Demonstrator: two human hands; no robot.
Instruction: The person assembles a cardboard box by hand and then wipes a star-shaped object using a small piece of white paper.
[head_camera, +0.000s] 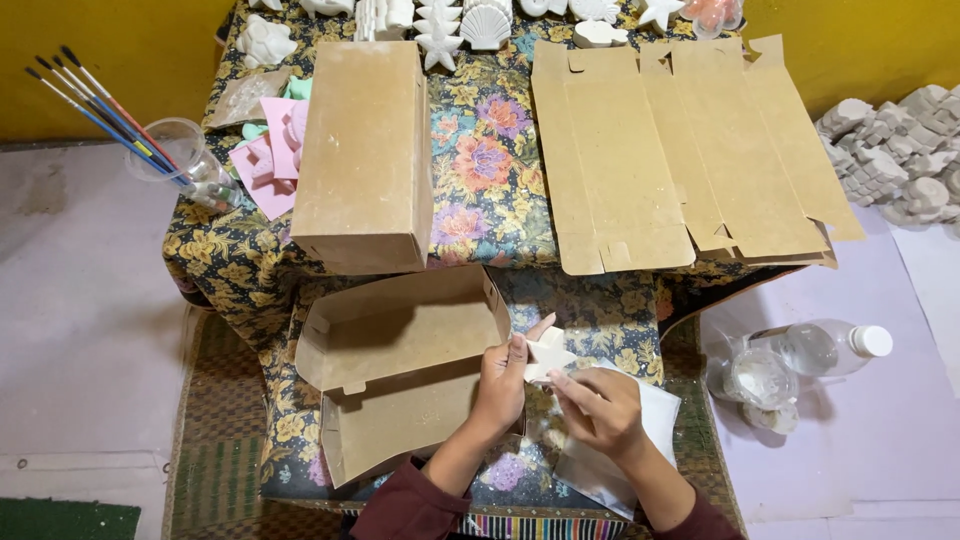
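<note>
Closest to the person, both hands meet over the floral cloth (480, 190). The left hand (500, 385) is closed around a small white star-shaped plaster piece (548, 355), thumb up along its edge, wrist turned inward. The right hand (600, 408) pinches the same piece from below with fingertips, resting over a white plastic bag (640, 440).

Just left of the hands lies an open cardboard box (400, 360), flaps out and nothing inside that I can see, so I judge the packing has barely begun: the piece is in hand, not boxed.

Farther on stands a closed box (365, 150), perhaps one already done, beside flat unfolded box blanks (680, 150) yet to be made up. At the far edge, more white plaster shapes (460, 25) wait in a row.
</note>
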